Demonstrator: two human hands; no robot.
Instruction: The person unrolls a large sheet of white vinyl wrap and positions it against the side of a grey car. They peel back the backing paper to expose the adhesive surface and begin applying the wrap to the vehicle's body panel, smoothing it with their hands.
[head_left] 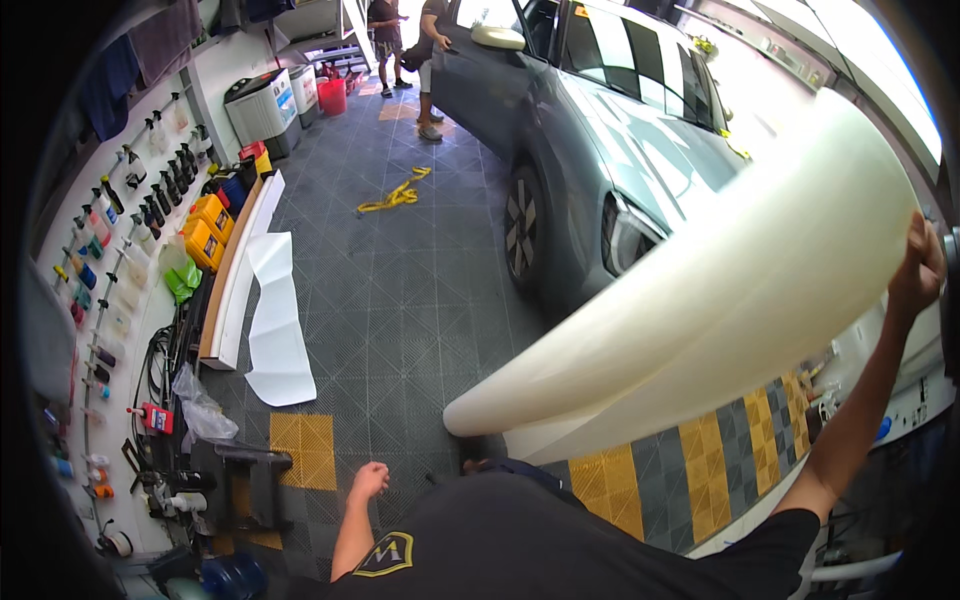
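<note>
Right grip (pixel 918 268) clutches sagging white sheet's (pixel 720 290) upper end (left hand (pixel 369 481) free).

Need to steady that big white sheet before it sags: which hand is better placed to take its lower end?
Left, probably. The left hand hangs free and loosely curled, nearest the white sheet at its low end. The right hand already grips the raised upper edge.

1. The car (pixel 600 140) stands ahead on the right, on the floor (pixel 400 300).
2. The rolled sheet (pixel 720 290) lies across in front of the car, the right hand (pixel 915 270) on its far right end.
3. The bottle rack (pixel 110 250) lines the left wall.
4. The left hand (pixel 370 480) hangs low, well apart from the sheet.
</note>
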